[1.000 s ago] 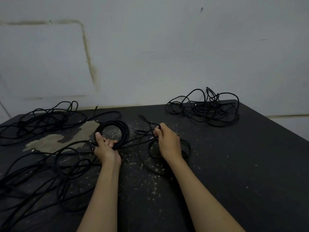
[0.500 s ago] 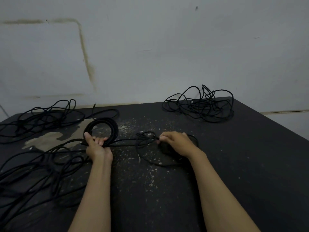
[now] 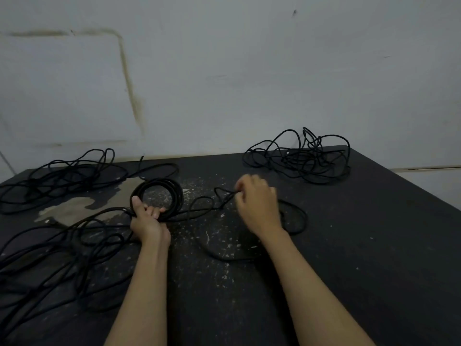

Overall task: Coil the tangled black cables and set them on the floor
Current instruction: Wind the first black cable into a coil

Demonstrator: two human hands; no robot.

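My left hand grips the near side of a round coil of black cable, which stands tilted on the dark floor. From the coil a loose strand runs right in small loops to my right hand, which pinches it at the fingertips. More of that strand curves round behind and under my right wrist.
A tangled cable pile lies at the far right by the wall. Another tangle lies at the far left, and a third spread of loops covers the near left. White specks and a worn pale patch mark the floor.
My right hand has lifted and drawn the loose strand up and to the right, stretching its loops. My left hand and the coil have stayed about where they were.
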